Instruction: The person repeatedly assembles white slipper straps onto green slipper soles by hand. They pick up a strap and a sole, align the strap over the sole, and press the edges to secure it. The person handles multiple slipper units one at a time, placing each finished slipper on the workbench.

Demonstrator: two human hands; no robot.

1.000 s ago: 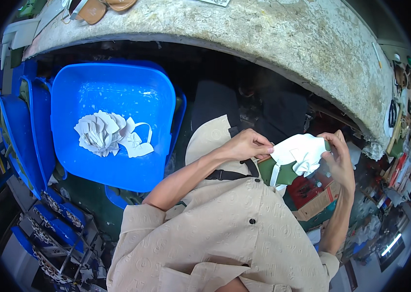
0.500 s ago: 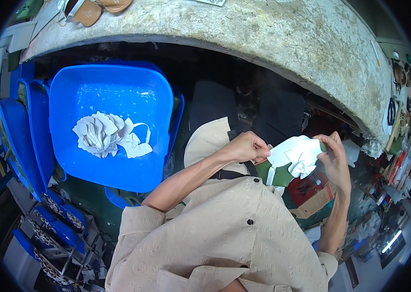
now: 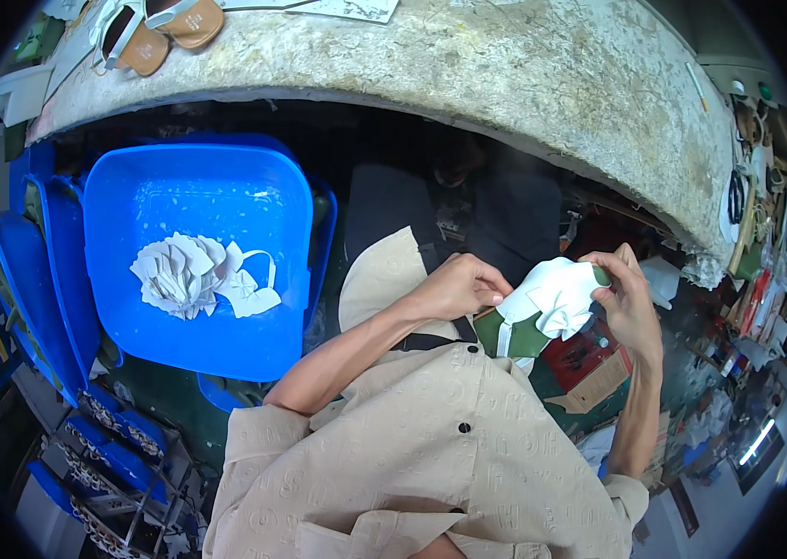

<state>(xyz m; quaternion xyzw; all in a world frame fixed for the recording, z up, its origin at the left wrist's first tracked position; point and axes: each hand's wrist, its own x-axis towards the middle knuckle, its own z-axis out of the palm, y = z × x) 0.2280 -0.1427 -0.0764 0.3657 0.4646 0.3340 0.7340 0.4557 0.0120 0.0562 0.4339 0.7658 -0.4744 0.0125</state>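
A white shoe upper [image 3: 542, 282] with a bow-like knot and a narrow strap lies over a green shoe last [image 3: 526, 340] in front of my lap. My left hand [image 3: 464, 283] is closed, with its thumb and fingertips pinching the upper's left edge. Curled round the right end, my right hand [image 3: 631, 303] grips the last and the upper between thumb and fingers; part of the green end shows there. The underside of the last is hidden.
To the left stands a blue plastic basin [image 3: 203, 177] holding a pile of similar white uppers [image 3: 179, 275]. A worn bench [image 3: 468, 65] curves across the far side, with tan-soled sandals [image 3: 140, 48] at its left. Below my hands lies an opened cardboard box [image 3: 596, 382].
The view has shifted slightly, so the basin and bench sit a little lower and further left. Both hands keep nearly the same hold on the upper and last.
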